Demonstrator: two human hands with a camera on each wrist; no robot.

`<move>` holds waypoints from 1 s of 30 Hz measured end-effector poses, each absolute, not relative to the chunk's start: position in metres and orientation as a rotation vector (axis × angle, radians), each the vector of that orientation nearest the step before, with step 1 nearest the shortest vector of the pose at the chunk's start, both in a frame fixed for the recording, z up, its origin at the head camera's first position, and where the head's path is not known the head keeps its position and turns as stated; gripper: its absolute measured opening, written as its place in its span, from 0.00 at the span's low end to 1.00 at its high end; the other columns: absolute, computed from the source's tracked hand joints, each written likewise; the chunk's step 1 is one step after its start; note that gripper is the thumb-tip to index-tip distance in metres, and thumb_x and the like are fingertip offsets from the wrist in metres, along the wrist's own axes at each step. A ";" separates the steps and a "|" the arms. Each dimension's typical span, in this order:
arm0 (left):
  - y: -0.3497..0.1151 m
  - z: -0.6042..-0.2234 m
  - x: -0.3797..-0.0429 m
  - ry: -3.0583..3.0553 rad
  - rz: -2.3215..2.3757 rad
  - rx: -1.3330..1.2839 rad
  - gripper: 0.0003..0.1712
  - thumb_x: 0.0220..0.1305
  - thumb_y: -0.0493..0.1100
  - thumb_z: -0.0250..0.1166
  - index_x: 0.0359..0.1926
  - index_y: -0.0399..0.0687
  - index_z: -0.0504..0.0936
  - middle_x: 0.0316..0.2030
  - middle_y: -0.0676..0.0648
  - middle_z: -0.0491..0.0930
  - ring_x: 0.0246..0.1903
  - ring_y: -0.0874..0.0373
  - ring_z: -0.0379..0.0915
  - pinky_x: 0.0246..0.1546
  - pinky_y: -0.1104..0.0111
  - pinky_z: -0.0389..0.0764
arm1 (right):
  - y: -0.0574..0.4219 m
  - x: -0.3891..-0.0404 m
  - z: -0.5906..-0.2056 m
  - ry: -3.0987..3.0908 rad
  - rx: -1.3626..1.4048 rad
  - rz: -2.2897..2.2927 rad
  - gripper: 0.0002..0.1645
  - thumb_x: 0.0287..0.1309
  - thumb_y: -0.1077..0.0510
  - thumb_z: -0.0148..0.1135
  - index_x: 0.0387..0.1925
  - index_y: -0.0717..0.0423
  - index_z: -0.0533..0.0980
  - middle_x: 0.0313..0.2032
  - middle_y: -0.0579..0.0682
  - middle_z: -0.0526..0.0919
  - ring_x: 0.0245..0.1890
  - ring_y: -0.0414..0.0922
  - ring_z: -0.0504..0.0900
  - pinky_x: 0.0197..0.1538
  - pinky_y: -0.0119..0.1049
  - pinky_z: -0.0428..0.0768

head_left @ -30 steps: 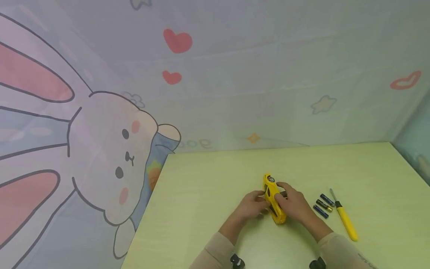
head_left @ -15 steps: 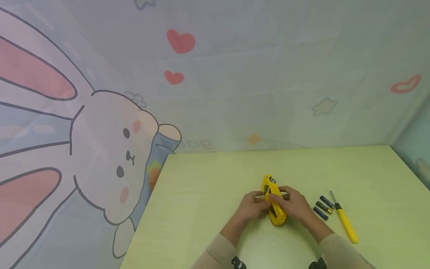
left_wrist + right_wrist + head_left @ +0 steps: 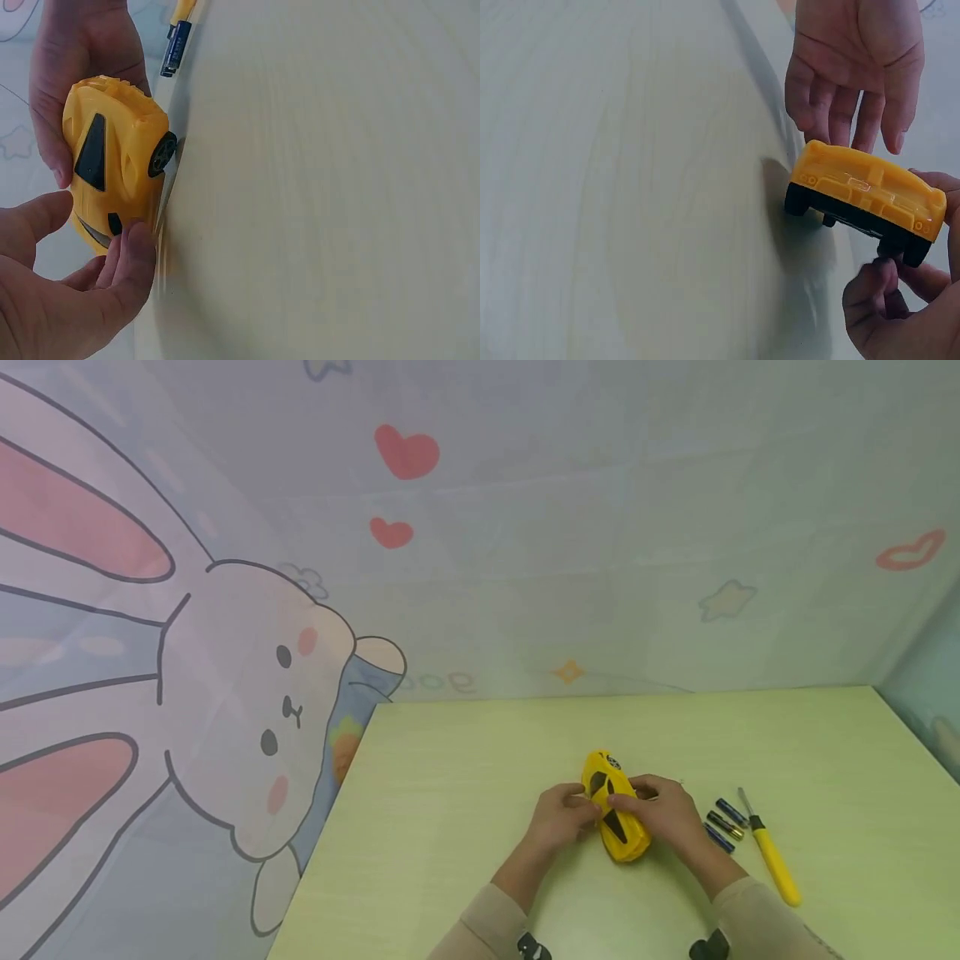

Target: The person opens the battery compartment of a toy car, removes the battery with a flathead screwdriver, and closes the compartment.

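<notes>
A yellow toy car [image 3: 621, 831] with dark windows and black wheels is between both hands, seemingly lifted off the tabletop. My right hand [image 3: 663, 810] grips it from the right, with the thumb over the body and curled fingers low at its side, as the right wrist view shows [image 3: 900, 319]. At the other side, my left hand [image 3: 558, 817] touches the car with fingertips; its fingers look fairly straight in the right wrist view. One bumper and the wheels of the car [image 3: 870, 184] face the right wrist camera. Its underside is mostly hidden.
Three small batteries [image 3: 725, 825] lie on the pale green table [image 3: 465, 760] to the right of the right hand. Beside them is a screwdriver [image 3: 776, 864] with a yellow handle. Behind the table hangs a cloth backdrop [image 3: 540, 560] printed with a rabbit and hearts.
The toy car has rolled about its length, so more of its roof and windows faces the head camera. My right hand has shifted slightly right; the left hand has barely moved.
</notes>
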State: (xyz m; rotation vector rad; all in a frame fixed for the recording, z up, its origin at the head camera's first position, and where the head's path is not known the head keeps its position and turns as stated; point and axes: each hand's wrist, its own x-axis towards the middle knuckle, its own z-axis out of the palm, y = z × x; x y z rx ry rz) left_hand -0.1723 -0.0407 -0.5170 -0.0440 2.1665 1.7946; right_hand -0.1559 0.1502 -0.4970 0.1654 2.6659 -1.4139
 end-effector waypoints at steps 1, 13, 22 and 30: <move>-0.040 -0.517 -0.172 2.169 1.796 -0.058 0.33 0.61 0.42 0.73 0.66 0.37 0.75 0.44 0.46 0.85 0.38 0.54 0.84 0.40 0.60 0.85 | 0.152 -0.156 -0.498 2.662 0.179 -1.414 0.44 0.57 0.35 0.72 0.61 0.64 0.77 0.48 0.61 0.84 0.43 0.49 0.83 0.39 0.37 0.82; -0.033 -0.523 -0.174 2.310 1.644 -0.110 0.32 0.60 0.44 0.75 0.64 0.42 0.77 0.47 0.46 0.83 0.40 0.55 0.80 0.41 0.60 0.85 | 0.161 -0.159 -0.513 2.544 0.185 -1.531 0.43 0.57 0.40 0.75 0.64 0.64 0.76 0.45 0.58 0.86 0.36 0.45 0.83 0.38 0.40 0.84; -0.035 -0.529 -0.176 2.465 1.523 -0.065 0.30 0.59 0.47 0.77 0.62 0.46 0.81 0.51 0.47 0.83 0.50 0.52 0.78 0.52 0.55 0.82 | 0.165 -0.160 -0.517 2.461 0.146 -1.562 0.41 0.59 0.44 0.74 0.64 0.68 0.75 0.48 0.59 0.86 0.42 0.46 0.85 0.39 0.38 0.85; -0.035 -0.526 -0.177 2.500 1.497 -0.045 0.30 0.56 0.46 0.78 0.60 0.44 0.83 0.53 0.47 0.84 0.52 0.52 0.78 0.55 0.54 0.81 | 0.167 -0.160 -0.517 2.474 0.085 -1.577 0.38 0.59 0.46 0.75 0.62 0.68 0.77 0.50 0.61 0.86 0.48 0.49 0.84 0.46 0.38 0.83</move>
